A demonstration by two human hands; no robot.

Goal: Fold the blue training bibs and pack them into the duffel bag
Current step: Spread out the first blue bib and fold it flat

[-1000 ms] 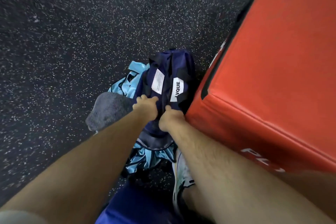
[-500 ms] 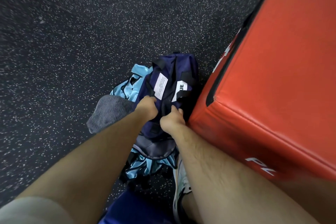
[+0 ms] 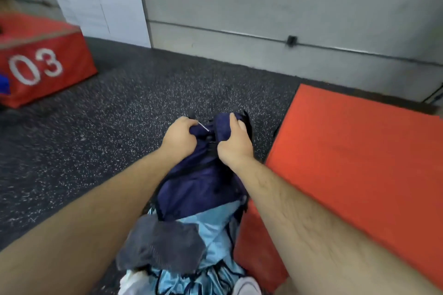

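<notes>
I see the duffel bag (image 3: 203,182) straight ahead, bibs (image 3: 217,230) under a cloth (image 3: 163,246) at its near end, a padded box (image 3: 359,163) just right, a numbered box (image 3: 48,72) far left.

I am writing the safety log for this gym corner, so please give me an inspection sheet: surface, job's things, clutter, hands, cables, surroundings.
Surface: dark speckled floor, rubber-like.
Job's things: navy duffel bag, bunched up; light blue bibs crumpled at its near end, not folded.
Clutter: grey cloth lying over the bibs.
Hands: left hand and right hand both grip the bag's far end, fingers curled into the fabric.
Cables: thin line along the wall with a dark fitting; cable or pipe, cannot tell.
Surroundings: red padded box close at the right; second red box marked 03 at far left; white sheets on the wall.
</notes>
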